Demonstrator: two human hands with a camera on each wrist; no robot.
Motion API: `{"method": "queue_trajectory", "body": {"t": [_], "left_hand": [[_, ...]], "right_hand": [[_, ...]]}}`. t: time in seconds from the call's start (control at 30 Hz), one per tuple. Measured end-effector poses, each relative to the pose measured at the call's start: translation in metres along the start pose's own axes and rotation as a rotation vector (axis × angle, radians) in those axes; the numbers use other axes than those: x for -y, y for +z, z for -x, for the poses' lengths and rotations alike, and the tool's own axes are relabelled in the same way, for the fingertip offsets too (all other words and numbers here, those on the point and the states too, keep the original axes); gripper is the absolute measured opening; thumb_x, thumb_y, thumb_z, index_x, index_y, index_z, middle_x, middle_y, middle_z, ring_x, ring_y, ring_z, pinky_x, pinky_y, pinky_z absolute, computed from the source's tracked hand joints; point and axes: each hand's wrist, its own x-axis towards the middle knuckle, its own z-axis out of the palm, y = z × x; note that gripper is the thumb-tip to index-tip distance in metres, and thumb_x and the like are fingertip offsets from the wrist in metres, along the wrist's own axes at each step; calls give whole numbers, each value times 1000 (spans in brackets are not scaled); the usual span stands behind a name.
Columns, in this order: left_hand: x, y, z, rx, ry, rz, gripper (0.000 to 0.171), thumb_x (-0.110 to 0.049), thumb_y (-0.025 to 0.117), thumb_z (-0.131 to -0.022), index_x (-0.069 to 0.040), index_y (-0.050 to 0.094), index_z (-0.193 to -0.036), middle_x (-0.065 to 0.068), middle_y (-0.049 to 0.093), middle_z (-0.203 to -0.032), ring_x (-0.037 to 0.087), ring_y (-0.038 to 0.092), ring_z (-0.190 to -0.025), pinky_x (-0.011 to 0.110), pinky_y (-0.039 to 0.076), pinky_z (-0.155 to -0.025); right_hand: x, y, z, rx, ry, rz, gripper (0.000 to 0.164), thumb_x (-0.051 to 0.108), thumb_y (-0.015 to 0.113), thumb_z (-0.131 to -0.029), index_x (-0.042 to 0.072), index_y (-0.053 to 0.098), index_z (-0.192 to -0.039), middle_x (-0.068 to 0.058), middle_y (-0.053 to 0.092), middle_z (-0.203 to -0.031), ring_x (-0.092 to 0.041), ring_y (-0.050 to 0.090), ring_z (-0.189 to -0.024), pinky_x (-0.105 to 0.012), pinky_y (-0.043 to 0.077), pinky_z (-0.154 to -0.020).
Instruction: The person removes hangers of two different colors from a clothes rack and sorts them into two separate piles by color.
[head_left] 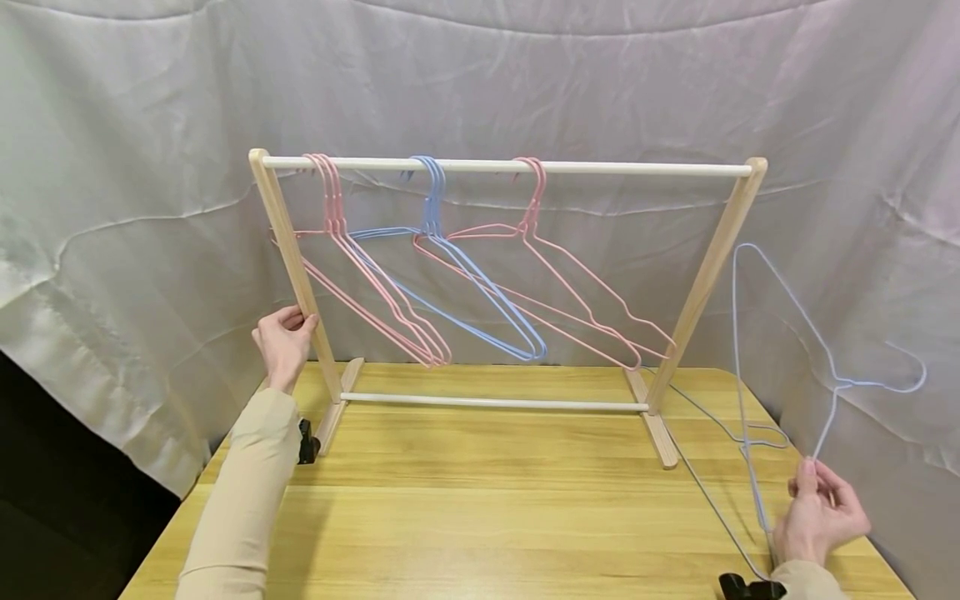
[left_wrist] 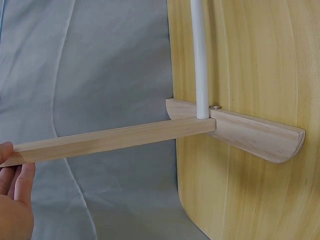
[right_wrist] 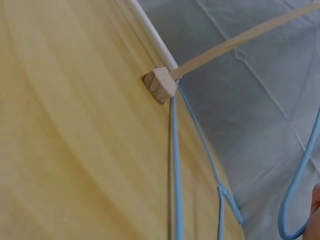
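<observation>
A: Quick q, what's the L hand (head_left: 285,342) doing?

B: It's gripping the rack's L post (head_left: 294,258), a bit below mid-height, thumb & fingers closing on the wood. Head & L wrist cams are both showing it.

A: And the R hand (head_left: 821,512)?

B: Pinching a light-blue hanger (head_left: 842,384) btwn thumb & curled fingers. Hanger's tilting on end to the R of the rack, one corner pointing up, hook pointing R, & it's sitting well apart from the top rail (head_left: 637,169). Can't tell if its low end is touching anything; the hand's partly blocking that.

A: What's hanging on the rail?

B: L to R: a bunch of pink hangers (head_left: 336,218), then blue hangers (head_left: 432,212) approx. mid-rail, then a pink pair (head_left: 532,212) just R of those.

A: Anything on the tbl (head_left: 487,525)?

B: Rack's standing on it, & another blue hanger (right_wrist: 177,175) is lying by the rack's R foot (head_left: 662,437). Grey curtain (head_left: 480,92) is hanging behind.
</observation>
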Motion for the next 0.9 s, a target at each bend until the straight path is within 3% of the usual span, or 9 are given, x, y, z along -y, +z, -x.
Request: {"method": "queue_trajectory", "body": {"t": [0.1, 0.37, 0.53, 0.8, 0.9], "left_hand": [[0, 0, 0, -8, 1, -8, 32, -14, 69, -94, 3, 71, -121, 26, 70, -120, 26, 44, -141, 42, 39, -113], [0, -1, 1, 6, 4, 2, 32, -14, 69, -94, 3, 71, -121, 28, 68, -121, 26, 35, -145, 42, 31, -117], [0, -1, 1, 6, 3, 2, 32, -14, 68, -95, 3, 70, -122, 27, 69, -122, 25, 37, -145, 42, 37, -114], [-1, -1, 1, 11, -2, 7, 33, -14, 69, -94, 4, 70, -122, 27, 68, -122, 26, 33, -145, 42, 24, -119], [-1, 0, 1, 12, -4, 7, 33, -14, 69, -95, 4, 70, -123, 27, 68, -122, 26, 32, -145, 42, 25, -119]], "right_hand": [[-1, -6, 0, -7, 16, 59, 26, -8, 79, -78, -8, 72, -103, -6, 70, -79, -12, 59, -64, -17, 51, -56], [-8, -20, -3, -40, 56, 91, 13, -15, 73, -80, -4, 76, -85, -2, 68, -62, -8, 57, -55, -16, 47, -49], [-13, -26, -4, -26, 63, 152, 21, -17, 66, -83, 0, 77, -78, 1, 66, -58, -5, 57, -50, -14, 46, -47], [-17, -31, -4, 5, 67, 305, 29, -17, 64, -82, 6, 79, -74, 7, 71, -60, -1, 58, -49, -12, 46, -47], [-16, -31, -4, 16, 83, 339, 31, -17, 64, -83, 9, 79, -73, 8, 71, -60, 0, 58, -50, -11, 47, -47]]}}
